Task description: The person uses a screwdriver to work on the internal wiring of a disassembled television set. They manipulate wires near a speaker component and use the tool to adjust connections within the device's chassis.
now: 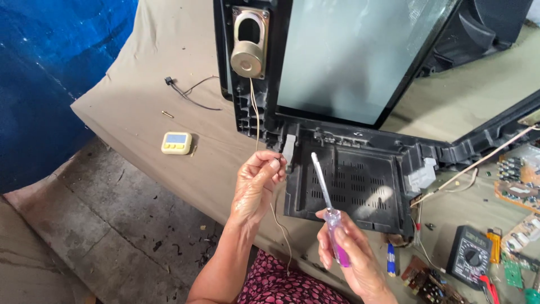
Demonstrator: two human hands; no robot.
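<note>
I have the thin tan wire [258,121] pinched between thumb and fingertips of my left hand [256,183], fingers closed on it just beside the grey clip [289,147] at the edge of the black television frame [349,180]; the wire runs up to the round speaker [247,58] mounted in the frame's corner and hangs loose below my hand toward my lap. My right hand [346,256] is wrapped shut around the purple-handled screwdriver [331,211], its shaft pointing up over the vented black panel, tip clear of everything. My worry is the wire: it looks slight, and a tug from my left hand could pull it off the speaker or snag it on the frame's ribbed edge. The screwdriver tip sits near the pale screen [354,56], so a slip upward could scratch it. The table [146,107] under its beige cloth ends close on my left, with the bare concrete floor [112,225] below; the small yellow timer [176,142] and a loose black cable [188,93] lie near that edge. To my right the room is crowded: a multimeter [469,256] and circuit boards [520,177] lie near the frame, so there's more open room to the left of it.
</note>
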